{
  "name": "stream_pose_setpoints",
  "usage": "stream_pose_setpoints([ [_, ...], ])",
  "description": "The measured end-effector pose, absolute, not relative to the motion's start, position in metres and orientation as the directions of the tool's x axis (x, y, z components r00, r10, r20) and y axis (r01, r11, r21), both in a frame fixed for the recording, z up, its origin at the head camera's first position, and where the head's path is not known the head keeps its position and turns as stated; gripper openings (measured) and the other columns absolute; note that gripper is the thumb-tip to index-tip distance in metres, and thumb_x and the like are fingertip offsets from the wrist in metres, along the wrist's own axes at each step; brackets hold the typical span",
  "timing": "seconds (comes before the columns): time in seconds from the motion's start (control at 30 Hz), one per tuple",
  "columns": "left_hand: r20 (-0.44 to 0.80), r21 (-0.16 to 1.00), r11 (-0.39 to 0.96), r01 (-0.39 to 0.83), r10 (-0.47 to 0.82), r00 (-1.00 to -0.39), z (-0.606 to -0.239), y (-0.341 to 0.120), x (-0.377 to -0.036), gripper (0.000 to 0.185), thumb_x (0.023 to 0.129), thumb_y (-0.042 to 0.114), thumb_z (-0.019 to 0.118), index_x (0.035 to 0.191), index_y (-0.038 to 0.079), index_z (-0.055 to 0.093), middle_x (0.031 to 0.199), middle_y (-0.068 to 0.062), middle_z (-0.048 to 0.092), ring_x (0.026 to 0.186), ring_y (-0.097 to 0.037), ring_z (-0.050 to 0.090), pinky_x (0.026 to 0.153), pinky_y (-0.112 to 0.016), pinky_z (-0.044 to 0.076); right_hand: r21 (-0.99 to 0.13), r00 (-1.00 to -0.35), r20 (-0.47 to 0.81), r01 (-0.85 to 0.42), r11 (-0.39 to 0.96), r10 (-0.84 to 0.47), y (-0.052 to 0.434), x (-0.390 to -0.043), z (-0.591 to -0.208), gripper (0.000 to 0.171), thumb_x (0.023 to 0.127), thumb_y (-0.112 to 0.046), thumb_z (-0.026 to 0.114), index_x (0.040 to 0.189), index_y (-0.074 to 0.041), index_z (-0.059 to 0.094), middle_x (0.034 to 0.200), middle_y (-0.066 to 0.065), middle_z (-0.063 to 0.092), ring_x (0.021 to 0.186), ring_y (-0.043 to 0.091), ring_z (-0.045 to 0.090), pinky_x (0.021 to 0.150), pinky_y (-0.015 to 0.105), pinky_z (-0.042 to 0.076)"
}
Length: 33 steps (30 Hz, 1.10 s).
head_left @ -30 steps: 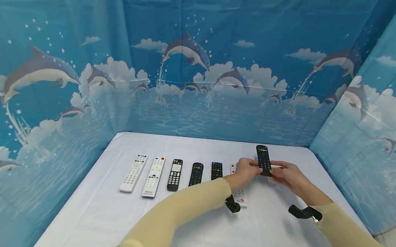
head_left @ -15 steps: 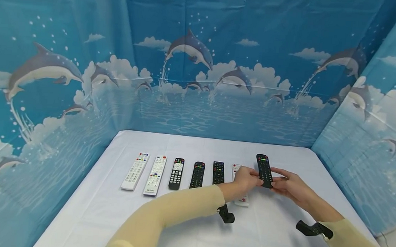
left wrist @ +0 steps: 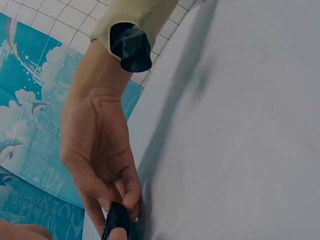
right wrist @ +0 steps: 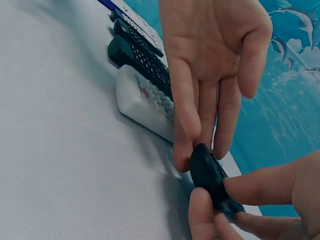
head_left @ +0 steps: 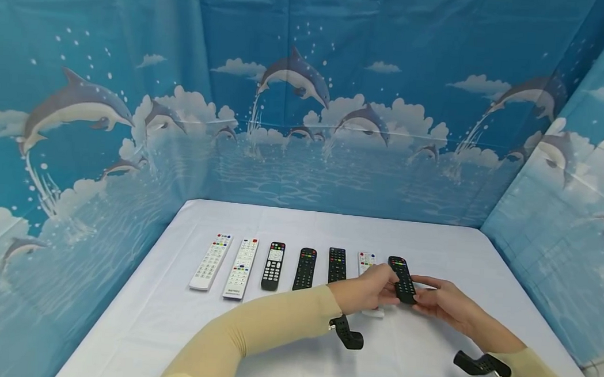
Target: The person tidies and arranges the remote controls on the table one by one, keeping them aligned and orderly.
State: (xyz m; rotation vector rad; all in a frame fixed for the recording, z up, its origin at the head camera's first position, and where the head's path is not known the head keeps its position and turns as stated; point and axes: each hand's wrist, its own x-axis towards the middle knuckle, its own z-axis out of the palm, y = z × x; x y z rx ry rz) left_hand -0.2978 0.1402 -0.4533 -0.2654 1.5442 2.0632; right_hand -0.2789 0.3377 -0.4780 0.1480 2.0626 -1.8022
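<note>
A black remote control [head_left: 402, 280], with coloured buttons near its top, is just above or on the white-covered table at the right end of a row of remotes. My right hand [head_left: 447, 306] pinches its right side; the right wrist view shows that thumb and fingers around the black remote [right wrist: 210, 175]. From the left side my left hand [head_left: 371, 286] holds the remote's edge with its fingertips. In the right wrist view, the left hand [right wrist: 210, 65] shows its palm, fingers fairly straight. A white remote [head_left: 367, 260] is partly hidden behind the left hand.
Leftward in the row lie two black remotes [head_left: 337, 264] [head_left: 304, 268], a black remote with white buttons [head_left: 273, 266], and two white remotes [head_left: 241, 267] [head_left: 211, 262]. A dolphin-print curtain [head_left: 303, 171] surrounds the tabletop's [head_left: 299, 226] back and sides.
Both hands have brought the black remote down and toward me, to beside the partly covered white remote. The other remotes stay in their row; the head view has shifted slightly.
</note>
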Motion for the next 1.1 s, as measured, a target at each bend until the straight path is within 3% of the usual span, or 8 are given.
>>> stream_pose_setpoints([
  [0.13,-0.465,0.798,-0.257,-0.545,0.314,-0.828,-0.45,0.142,-0.297,0.032,0.089,0.006,0.055,0.113,-0.014,0.057,0.112,-0.03,0.055,0.114,-0.049,0.054,0.102,-0.061,0.045,-0.919,-0.934,-0.328,0.282,0.274,-0.139,0.337,-0.278,-0.477,0.065,0.097,-0.001,0.056,0.153,0.011,0.026,0.127,0.027,0.053,0.098,0.023,0.062,0.085,0.036,0.058],
  [0.33,-0.46,0.766,-0.312,-0.562,0.344,-0.819,-0.451,0.136,-0.297,0.044,0.094,0.013,0.051,0.124,-0.02,0.052,0.124,-0.038,0.05,0.124,-0.057,0.045,0.107,-0.062,0.038,-0.802,-0.972,-0.228,0.153,0.578,-0.06,0.333,-0.274,-0.473,0.052,0.097,-0.008,0.06,0.141,0.014,0.044,0.122,0.031,0.059,0.094,0.023,0.065,0.076,0.035,0.06],
  [0.7,-0.471,0.733,-0.306,-0.607,0.416,-0.778,-0.462,0.131,-0.296,0.052,0.097,0.019,0.052,0.13,-0.021,0.049,0.13,-0.041,0.049,0.124,-0.057,0.046,0.107,-0.061,0.039,-0.787,-0.959,-0.284,0.228,0.574,-0.007,0.325,-0.268,-0.477,0.053,0.097,-0.012,0.058,0.141,0.015,0.044,0.129,0.035,0.055,0.09,0.022,0.065,0.076,0.035,0.06],
  [1.1,-0.454,0.732,-0.302,-0.611,0.453,-0.767,-0.46,0.127,-0.299,0.054,0.097,0.02,0.055,0.133,-0.02,0.048,0.131,-0.038,0.05,0.127,-0.053,0.046,0.109,-0.058,0.039,-0.784,-0.962,-0.274,0.21,0.584,-0.021,0.326,-0.271,-0.476,0.054,0.098,-0.012,0.056,0.143,0.015,0.042,0.13,0.035,0.054,0.093,0.023,0.065,0.077,0.036,0.06],
])
